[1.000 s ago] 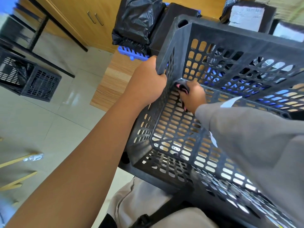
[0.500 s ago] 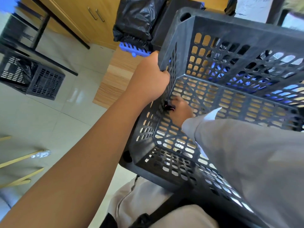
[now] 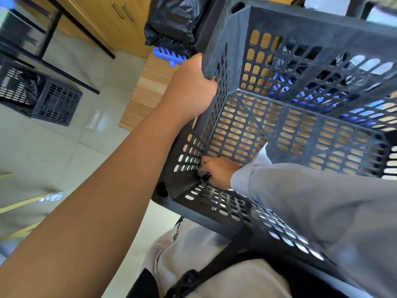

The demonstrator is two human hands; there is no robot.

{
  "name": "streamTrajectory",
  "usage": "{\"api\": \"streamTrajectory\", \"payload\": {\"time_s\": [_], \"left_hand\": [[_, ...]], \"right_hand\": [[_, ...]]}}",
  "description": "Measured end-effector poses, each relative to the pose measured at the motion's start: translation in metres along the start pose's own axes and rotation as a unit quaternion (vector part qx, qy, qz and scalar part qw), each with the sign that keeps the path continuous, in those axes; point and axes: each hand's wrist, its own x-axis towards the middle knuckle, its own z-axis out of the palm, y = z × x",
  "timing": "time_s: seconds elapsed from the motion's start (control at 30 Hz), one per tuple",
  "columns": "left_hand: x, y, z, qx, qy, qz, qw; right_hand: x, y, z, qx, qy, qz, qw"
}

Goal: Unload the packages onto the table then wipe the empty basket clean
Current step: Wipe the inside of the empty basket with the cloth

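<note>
- The black slotted basket is held tilted over the wooden table; only the right hand and a small dark item are seen inside it.
- A second black crate is seen on the floor at far left, with something dark inside.
- Black-wrapped packages are piled on the table's far side.
- The basket's left rim is gripped by the left hand.
- The small dark item is pinched by the right hand in the near-left inner corner.
</note>
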Motion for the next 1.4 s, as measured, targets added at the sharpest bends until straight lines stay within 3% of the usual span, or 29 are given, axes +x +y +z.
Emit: {"api": "streamTrajectory", "payload": {"time_s": [0.33, 0.53, 0.77, 0.9, 0.93, 1.0, 1.07, 1.17, 1.27, 1.4], "left_hand": [[-0.002, 0.001, 0.000, 0.014, 0.015, -0.018, 1.000], [-0.003, 0.001, 0.002, 0.035, 0.032, -0.014, 0.999], [-0.010, -0.001, 0.001, 0.102, 0.073, 0.032, 0.992], [-0.033, 0.009, 0.003, 0.166, 0.213, 0.240, 0.932], [-0.046, 0.016, 0.008, 0.132, 0.191, 0.276, 0.933], [-0.076, 0.030, 0.021, 0.018, 0.046, 0.262, 0.964], [-0.102, 0.041, 0.036, -0.081, -0.124, 0.171, 0.974], [-0.126, 0.045, 0.055, -0.183, -0.282, 0.045, 0.941], [-0.136, 0.046, 0.069, -0.267, -0.372, -0.010, 0.889], [-0.149, 0.052, 0.079, -0.286, -0.402, 0.007, 0.870]], "right_hand": [[-0.009, -0.009, -0.008, 0.161, -0.084, 0.141, 0.973], [-0.021, -0.016, -0.034, 0.060, -0.146, 0.147, 0.976], [-0.102, 0.019, -0.090, 0.157, 0.016, 0.228, 0.961], [-0.155, 0.015, -0.113, 0.263, 0.089, 0.280, 0.919], [-0.168, 0.009, -0.115, 0.291, 0.123, 0.287, 0.904], [-0.195, -0.009, -0.115, 0.391, 0.210, 0.281, 0.851], [-0.221, -0.031, -0.114, 0.537, 0.280, 0.228, 0.763], [-0.250, -0.062, -0.111, 0.638, 0.341, 0.124, 0.680], [-0.272, -0.089, -0.100, 0.652, 0.408, 0.083, 0.634], [-0.295, -0.107, -0.075, 0.639, 0.514, 0.109, 0.561]]}}
